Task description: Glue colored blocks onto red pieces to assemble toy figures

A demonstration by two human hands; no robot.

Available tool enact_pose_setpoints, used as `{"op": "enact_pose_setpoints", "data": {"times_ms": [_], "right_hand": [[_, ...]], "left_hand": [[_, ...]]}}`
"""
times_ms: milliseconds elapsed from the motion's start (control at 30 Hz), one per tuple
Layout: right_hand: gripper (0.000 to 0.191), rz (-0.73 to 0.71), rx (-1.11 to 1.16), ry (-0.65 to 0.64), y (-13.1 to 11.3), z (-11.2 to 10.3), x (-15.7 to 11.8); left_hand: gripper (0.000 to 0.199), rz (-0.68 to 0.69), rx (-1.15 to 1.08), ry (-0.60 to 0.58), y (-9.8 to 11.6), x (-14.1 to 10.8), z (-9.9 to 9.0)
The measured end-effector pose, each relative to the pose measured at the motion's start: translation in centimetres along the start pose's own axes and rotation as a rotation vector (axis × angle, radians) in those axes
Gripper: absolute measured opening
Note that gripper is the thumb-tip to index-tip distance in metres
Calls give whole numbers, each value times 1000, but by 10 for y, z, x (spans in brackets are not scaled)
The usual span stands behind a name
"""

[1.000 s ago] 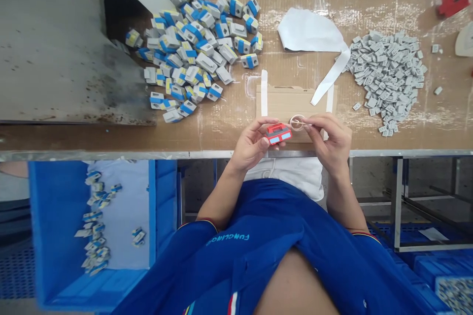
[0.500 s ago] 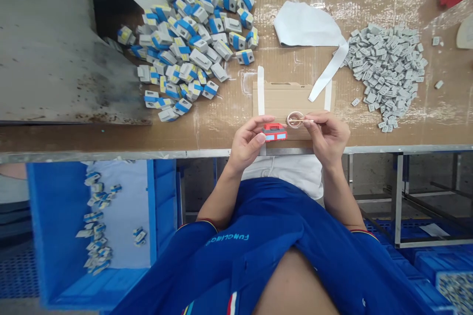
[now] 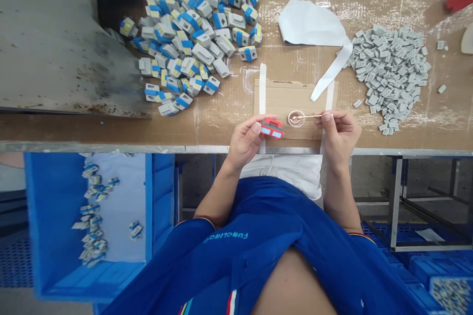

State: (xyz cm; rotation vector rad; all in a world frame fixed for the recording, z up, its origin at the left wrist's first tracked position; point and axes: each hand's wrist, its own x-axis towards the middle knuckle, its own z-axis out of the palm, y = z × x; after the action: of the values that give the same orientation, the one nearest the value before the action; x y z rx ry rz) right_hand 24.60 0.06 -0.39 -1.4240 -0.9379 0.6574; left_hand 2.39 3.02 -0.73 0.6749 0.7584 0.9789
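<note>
My left hand (image 3: 245, 141) grips a small red plastic part (image 3: 271, 129) with light blue panels, tilted toward me at the table's front edge. My right hand (image 3: 340, 133) pinches a thin wooden stick (image 3: 312, 116) between its fingertips. The stick's tip reaches into a small round clear dish (image 3: 296, 118), which sits on a cardboard sheet (image 3: 291, 103) between my hands. The sheet is held down by white tape strips (image 3: 262, 89). The hands are apart, and the stick does not touch the red part.
A heap of grey, blue and yellow parts (image 3: 185, 44) lies at the foot of a metal chute (image 3: 55, 44). Small grey pieces (image 3: 389, 74) form a pile at right. White paper (image 3: 310, 22) lies behind the cardboard. A blue bin (image 3: 88, 226) holding parts stands below left.
My right hand has moved right, with the stick now stretched across to the dish. My left hand has turned the red part slightly. The view has shifted a little.
</note>
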Motion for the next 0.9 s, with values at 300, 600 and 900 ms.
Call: {"op": "enact_pose_setpoints", "data": {"times_ms": [300, 600, 900], "right_hand": [[22, -142, 43, -78, -39, 10, -2], [4, -308, -80, -253, -45, 17, -13], [4, -338, -136, -276, -44, 19, -14]], "left_hand": [[58, -44, 14, -47, -1, 0, 0], [47, 42, 51, -62, -8, 2, -5], [50, 46, 96, -118, -13, 2, -11]]}}
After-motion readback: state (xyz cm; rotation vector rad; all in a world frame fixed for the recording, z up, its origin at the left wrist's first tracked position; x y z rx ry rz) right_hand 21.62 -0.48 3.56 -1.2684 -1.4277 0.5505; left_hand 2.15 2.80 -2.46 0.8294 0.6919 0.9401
